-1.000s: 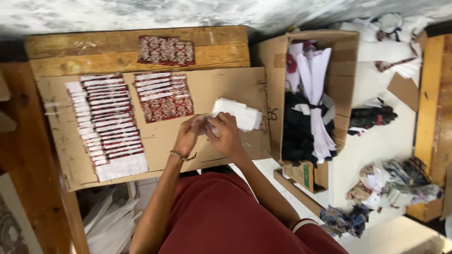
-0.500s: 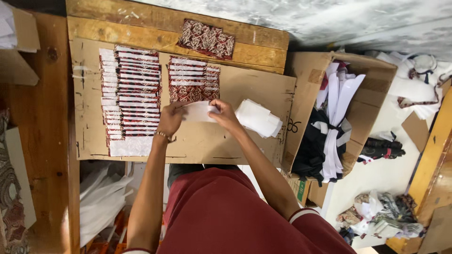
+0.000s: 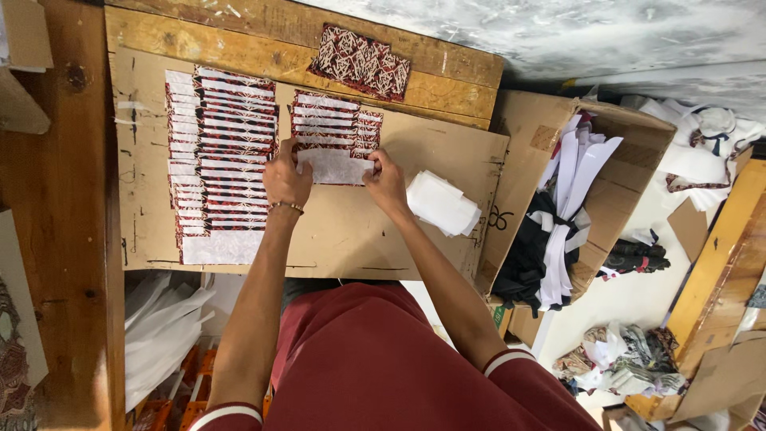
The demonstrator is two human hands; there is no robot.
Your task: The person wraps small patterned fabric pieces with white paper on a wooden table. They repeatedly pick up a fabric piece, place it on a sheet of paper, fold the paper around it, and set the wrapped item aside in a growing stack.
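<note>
Left hand (image 3: 286,179) and right hand (image 3: 386,182) pinch white piece (image 3: 333,166) by side edges, over shorter strip stack (image 3: 335,128); bare cardboard sheet (image 3: 351,231) below hands.

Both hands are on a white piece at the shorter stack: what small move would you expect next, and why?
Probably pressing the white piece flat and letting go: left hand and right hand pinch its two ends, and it already lies over the lower end of the shorter overlapped row.
</note>
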